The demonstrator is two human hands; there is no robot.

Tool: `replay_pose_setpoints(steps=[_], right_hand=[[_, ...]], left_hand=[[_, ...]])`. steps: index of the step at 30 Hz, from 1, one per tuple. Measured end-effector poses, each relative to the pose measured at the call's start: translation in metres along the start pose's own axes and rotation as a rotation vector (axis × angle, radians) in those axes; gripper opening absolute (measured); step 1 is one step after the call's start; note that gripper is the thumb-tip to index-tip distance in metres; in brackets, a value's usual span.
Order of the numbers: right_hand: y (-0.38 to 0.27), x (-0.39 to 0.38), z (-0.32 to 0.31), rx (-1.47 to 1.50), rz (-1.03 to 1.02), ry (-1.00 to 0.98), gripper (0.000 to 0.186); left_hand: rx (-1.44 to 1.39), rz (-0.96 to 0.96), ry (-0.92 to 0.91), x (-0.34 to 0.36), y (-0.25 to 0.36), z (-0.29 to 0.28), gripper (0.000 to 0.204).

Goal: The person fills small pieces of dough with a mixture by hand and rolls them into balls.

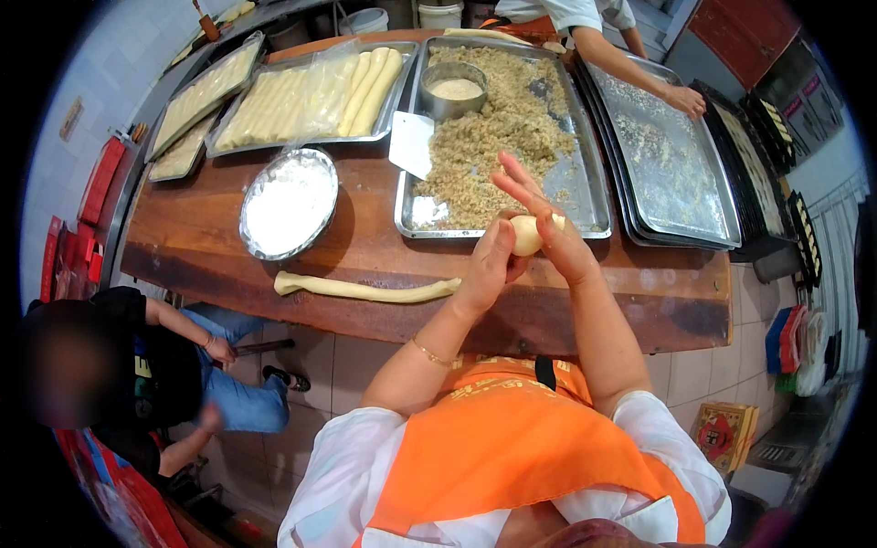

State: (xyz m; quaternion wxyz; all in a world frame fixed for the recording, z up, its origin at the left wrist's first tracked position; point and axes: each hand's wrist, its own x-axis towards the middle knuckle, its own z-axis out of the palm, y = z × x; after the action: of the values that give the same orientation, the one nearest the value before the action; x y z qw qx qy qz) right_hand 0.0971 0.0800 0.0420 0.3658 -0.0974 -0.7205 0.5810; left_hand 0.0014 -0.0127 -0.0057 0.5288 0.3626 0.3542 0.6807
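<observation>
Apparently, fingers (523, 190) partly enclose the dough ball (527, 237).

Left hand (496, 258) curled, right hand (566, 247) (fingers (519, 173) extended) beside

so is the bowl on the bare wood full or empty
Close to full, it seems: white powder spreads nearly to the rim of the silver bowl.

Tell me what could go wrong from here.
The round, pale dough ball between the left hand and right hand might slip or get squashed. The long, yellowish dough rope lies near the front edge of the brown wooden table; the left forearm could brush it off. The flat white sheet across the rim of the silvery metal tray may slide.
</observation>
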Motion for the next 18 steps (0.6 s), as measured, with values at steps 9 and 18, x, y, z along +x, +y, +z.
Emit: replay_pose_setpoints(steps=[9, 18], right_hand=[[0.020, 0.004, -0.016, 0.129, 0.114, -0.146, 0.068], [0.038, -0.020, -0.033, 0.147, 0.230, 0.022, 0.071]], left_hand=[[0.055, 0.049, 0.177, -0.006, 0.009, 0.020, 0.051], [0.159, 0.200, 0.063, 0.006, -0.034, 0.018, 0.067]])
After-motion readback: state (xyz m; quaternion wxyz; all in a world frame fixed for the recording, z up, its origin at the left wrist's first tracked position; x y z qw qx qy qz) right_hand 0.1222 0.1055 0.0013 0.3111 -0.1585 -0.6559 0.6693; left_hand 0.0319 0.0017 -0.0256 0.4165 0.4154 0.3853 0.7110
